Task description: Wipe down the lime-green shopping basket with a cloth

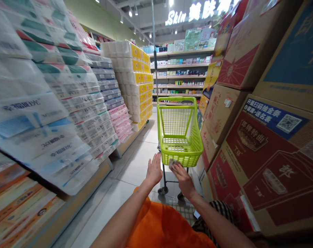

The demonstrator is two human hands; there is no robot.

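Note:
A lime-green plastic shopping cart (pixel 181 151) stands in the aisle before me, with its grid basket on dark metal legs and small black wheels. My right hand (pixel 182 177) is closed around a small crumpled grey cloth (pixel 171 163), which lies against the near lower wall of the basket. At the basket's near left corner is my left hand (pixel 154 169), with fingers stretched out and nothing in it. Whether its fingertips touch the cart I cannot tell. The basket holds nothing that I can see.
Stacked tissue packs (pixel 79 93) line the left side on a low platform. Large liquor cartons (pixel 272 155) are piled close on the right. A thin upright pole (pixel 154 55) rises at the cart's left side. Shelves of small boxed goods (pixel 182 74) stand behind, beyond the tiled floor (pixel 130 165).

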